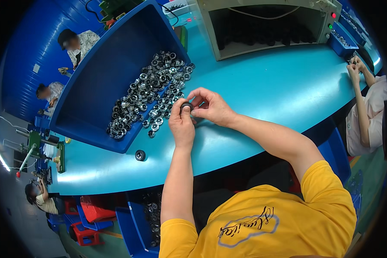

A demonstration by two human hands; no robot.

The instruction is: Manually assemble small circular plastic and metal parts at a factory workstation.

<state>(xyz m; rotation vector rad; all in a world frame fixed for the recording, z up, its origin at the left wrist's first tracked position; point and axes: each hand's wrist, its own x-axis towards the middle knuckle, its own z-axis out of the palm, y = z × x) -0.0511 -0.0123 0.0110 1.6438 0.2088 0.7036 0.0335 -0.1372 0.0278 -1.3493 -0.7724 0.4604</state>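
Note:
Between my two hands is a small black toy-like wheel [185,105] with a dark tyre-shaped ring. My left hand [182,125] grips it from the near side, thumb pressed on its face. On its right edge, the fingers of my right hand [212,107] are bent and closed around it. Just beyond the hands lies a heap of small shiny metal-and-black hubs [137,96], partly in a large tilted blue bin [90,86] and spilling onto the turquoise table [262,92]. A single black wheel [140,155] lies apart on the table to the left.
A grey metal box [213,32] with dark pieces inside stands at the far side. A person [365,112] works at the right near a smaller blue bin [343,43]. A green hand press [36,146] stands at the left. Below the table edge is another blue bin [131,225].

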